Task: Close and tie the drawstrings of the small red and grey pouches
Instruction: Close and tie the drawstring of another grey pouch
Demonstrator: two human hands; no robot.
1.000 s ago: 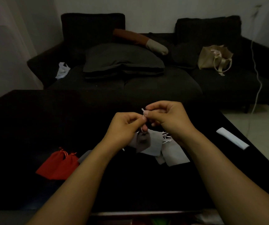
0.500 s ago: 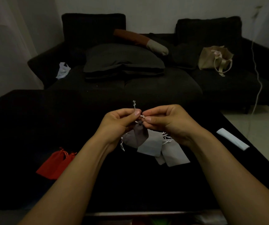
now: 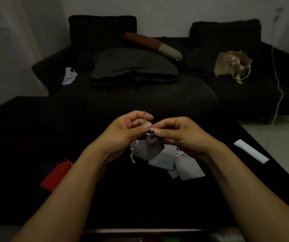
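Your left hand (image 3: 122, 133) and right hand (image 3: 180, 135) meet just above the middle of the black table (image 3: 26, 137), and between them hangs a small dark grey cloth pouch (image 3: 153, 145), its neck already gathered. Your left thumb and fingers pinch one end of the thin white drawstring (image 3: 145, 118), which stands up toward twelve o'clock; your right fingertips pinch the cord at the bunched neck, where a small loop shows. Both hands are closed on the string, not on the cloth itself.

Just below the pouch, at about five o'clock from it, the other pale grey fabric pouches (image 3: 178, 163) lie overlapping on the table, their white cords loose. The bright red fabric pouches (image 3: 56, 173) lie at eight o'clock, partly hidden behind your left forearm. A folded white strip (image 3: 251, 153) rests at three o'clock near the table's edge.

The knot looks half-formed, so the risk lies in the pull. If you tug the upright end before the loop is seated, the cord may slip through and the neck may reopen. The cord is thin and the light is poor, so you could easily lose the free end or catch only one strand. Since the pouch hangs by its string alone, a loosened pinch would drop it onto the pile beneath, where its cord could tangle with the others.
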